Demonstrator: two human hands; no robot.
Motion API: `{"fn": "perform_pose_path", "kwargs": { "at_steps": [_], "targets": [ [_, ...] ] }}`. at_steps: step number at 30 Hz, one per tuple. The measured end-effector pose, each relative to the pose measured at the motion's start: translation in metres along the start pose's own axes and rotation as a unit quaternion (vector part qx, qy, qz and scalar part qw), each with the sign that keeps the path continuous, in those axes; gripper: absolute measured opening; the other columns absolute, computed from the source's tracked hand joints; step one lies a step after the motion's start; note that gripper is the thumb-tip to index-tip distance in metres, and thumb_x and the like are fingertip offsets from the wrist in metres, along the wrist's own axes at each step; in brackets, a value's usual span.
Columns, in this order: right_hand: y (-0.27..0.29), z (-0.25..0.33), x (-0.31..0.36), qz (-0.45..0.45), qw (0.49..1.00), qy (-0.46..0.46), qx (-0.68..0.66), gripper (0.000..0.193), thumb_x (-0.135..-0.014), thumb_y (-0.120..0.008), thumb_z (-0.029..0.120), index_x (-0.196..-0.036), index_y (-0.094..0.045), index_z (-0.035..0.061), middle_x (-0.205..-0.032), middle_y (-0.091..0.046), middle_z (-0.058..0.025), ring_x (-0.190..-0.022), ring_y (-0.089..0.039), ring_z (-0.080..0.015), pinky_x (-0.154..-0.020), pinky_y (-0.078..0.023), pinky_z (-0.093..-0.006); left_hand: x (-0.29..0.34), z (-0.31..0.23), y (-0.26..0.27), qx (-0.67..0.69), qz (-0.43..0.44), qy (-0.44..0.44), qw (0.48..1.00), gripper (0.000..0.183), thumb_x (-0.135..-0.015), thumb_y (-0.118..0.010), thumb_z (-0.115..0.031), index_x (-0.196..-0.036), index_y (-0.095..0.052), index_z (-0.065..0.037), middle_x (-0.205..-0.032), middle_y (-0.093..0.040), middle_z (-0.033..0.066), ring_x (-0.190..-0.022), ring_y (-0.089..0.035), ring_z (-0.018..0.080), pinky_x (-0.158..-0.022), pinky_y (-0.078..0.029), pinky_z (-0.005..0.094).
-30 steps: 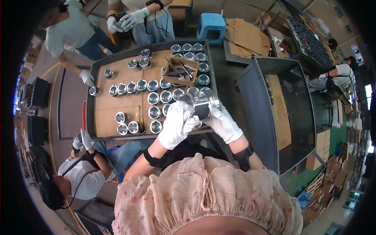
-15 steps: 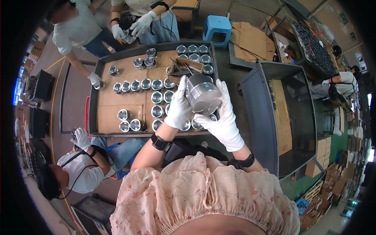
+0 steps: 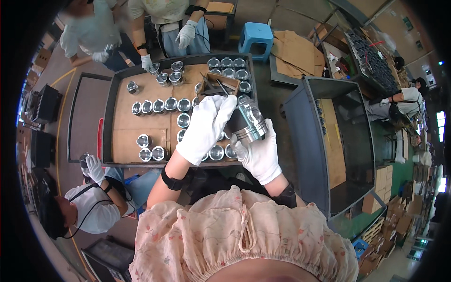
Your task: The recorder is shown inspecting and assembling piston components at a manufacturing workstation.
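A shiny metal piston (image 3: 252,120) is held tilted above the worktable, its ring grooves and side showing. My right hand (image 3: 261,159), in a white glove, grips it from below and the right, with the thumb along its lower edge. Also gloved, my left hand (image 3: 206,126) is at the piston's upper left with its fingers curled together; what they hold, if anything, is hidden. Just beyond those fingers is a small open cardboard box (image 3: 229,82) with thin dark tools in it. Several pistons (image 3: 171,105) stand in rows on the cardboard-lined table, some hidden behind my hands.
The table has a raised dark metal rim (image 3: 108,123). Co-workers in white gloves stand at its far side, and another sits at the near left (image 3: 94,207). A blue stool (image 3: 256,39) is beyond the far right corner. A grey metal bin (image 3: 307,145) stands at the right.
The piston has turned from its flat end showing to its side. My left hand has shifted off its left side, fingers now curled. A far-left co-worker's hand has left the table, holding a piston.
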State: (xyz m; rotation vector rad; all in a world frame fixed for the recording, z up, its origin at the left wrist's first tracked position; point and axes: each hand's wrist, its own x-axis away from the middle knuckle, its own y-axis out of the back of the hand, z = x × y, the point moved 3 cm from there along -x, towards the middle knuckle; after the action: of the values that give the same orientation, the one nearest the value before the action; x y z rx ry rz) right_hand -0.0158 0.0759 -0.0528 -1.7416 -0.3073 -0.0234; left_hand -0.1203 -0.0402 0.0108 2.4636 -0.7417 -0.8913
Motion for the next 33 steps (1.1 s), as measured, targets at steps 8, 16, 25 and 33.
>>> {"fn": "perform_pose_path", "kwargs": {
  "at_steps": [8, 16, 25, 33],
  "targets": [
    [0.005, 0.01, 0.002, 0.041, 0.993, 0.036, 0.105, 0.056, -0.092, -0.059, 0.023, -0.139, -0.035, 0.0043, -0.132, -0.047, -0.0233, -0.114, -0.054, -0.0426, -0.091, -0.053, -0.0551, 0.014, 0.038, -0.015, 0.185, 0.005, 0.186, 0.965, 0.028, -0.099, -0.049, -0.021, -0.113, -0.06, 0.001, -0.099, -0.062, 0.008, -0.087, -0.055, 0.0158, -0.076, -0.044, 0.0287],
    [0.011, 0.014, -0.002, 0.028, 0.676, 0.329, 0.658, 0.09, -0.062, -0.082, -0.003, -0.137, -0.034, 0.0092, -0.136, -0.042, -0.0105, -0.122, -0.047, -0.0227, -0.099, -0.046, -0.0376, 0.016, 0.041, -0.032, 0.371, -0.013, 0.235, 0.898, 0.03, -0.099, -0.053, -0.029, -0.106, -0.063, -0.002, -0.102, -0.063, 0.0009, -0.096, -0.055, 0.0084, -0.089, -0.043, 0.0246],
    [0.015, 0.022, -0.011, -0.072, 0.757, 0.247, 0.601, 0.076, -0.085, -0.072, 0.025, -0.145, -0.027, 0.0087, -0.137, -0.043, -0.0173, -0.123, -0.049, -0.0317, -0.102, -0.044, -0.0428, 0.019, 0.044, -0.027, 0.419, -0.058, 0.271, 0.865, 0.031, -0.097, -0.057, -0.029, -0.102, -0.064, 0.001, -0.101, -0.06, 0.0019, -0.092, -0.053, 0.0078, -0.085, -0.043, 0.0242],
    [0.018, -0.006, -0.009, -0.024, 0.99, -0.133, -0.036, 0.091, -0.087, -0.048, 0.067, -0.141, -0.026, -0.0031, -0.131, -0.042, -0.0321, -0.109, -0.055, -0.0476, -0.087, -0.054, -0.0553, 0.013, 0.049, -0.02, 0.259, 0.035, 0.239, 0.935, 0.032, -0.096, -0.051, -0.011, -0.125, -0.057, 0.0, -0.109, -0.064, 0.0132, -0.098, -0.061, 0.0201, -0.092, -0.045, 0.0289]
  ]
}}
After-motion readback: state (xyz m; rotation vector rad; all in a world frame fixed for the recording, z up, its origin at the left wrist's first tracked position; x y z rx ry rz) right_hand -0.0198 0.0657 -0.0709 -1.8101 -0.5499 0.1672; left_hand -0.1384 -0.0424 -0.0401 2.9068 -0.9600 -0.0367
